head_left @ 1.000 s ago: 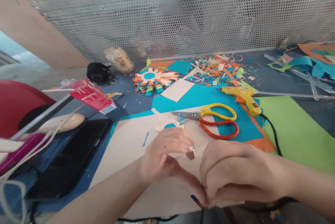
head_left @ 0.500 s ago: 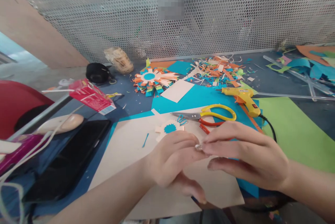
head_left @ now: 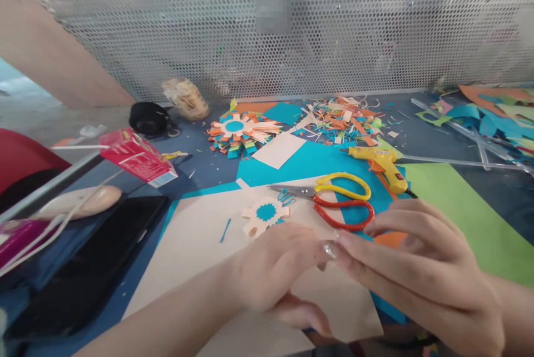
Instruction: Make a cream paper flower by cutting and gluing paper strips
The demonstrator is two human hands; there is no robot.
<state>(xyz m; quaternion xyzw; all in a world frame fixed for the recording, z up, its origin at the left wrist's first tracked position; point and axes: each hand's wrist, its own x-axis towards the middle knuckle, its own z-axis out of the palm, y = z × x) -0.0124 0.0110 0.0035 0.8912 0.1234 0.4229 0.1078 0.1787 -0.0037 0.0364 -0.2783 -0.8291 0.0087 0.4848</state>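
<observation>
My left hand point(head_left: 273, 268) and my right hand point(head_left: 421, 268) meet over a cream paper sheet point(head_left: 196, 246) near the table's front edge. The left fingers point right, loosely curved, with the thumb apart below and nothing in them. The right fingertips pinch at the left hand's fingertip; whatever lies between them is too small to make out. Just beyond the left hand lies a cream paper rosette with a blue centre point(head_left: 266, 215). Red-and-yellow scissors point(head_left: 340, 198) lie shut behind the hands. A yellow glue gun point(head_left: 381, 159) rests further back.
A layered paper flower point(head_left: 237, 132) and a heap of paper scraps point(head_left: 342, 115) sit by the perforated metal screen point(head_left: 334, 29). Blue point(head_left: 312, 159) and green point(head_left: 467, 207) sheets lie at the right. At the left are a red carton point(head_left: 136, 157) and a black tablet point(head_left: 95, 268).
My right hand rose from beside the left hand's thumb and now pinches at the left fingertips. Both hands shifted slightly right, uncovering the rosette. The view tilted down a little.
</observation>
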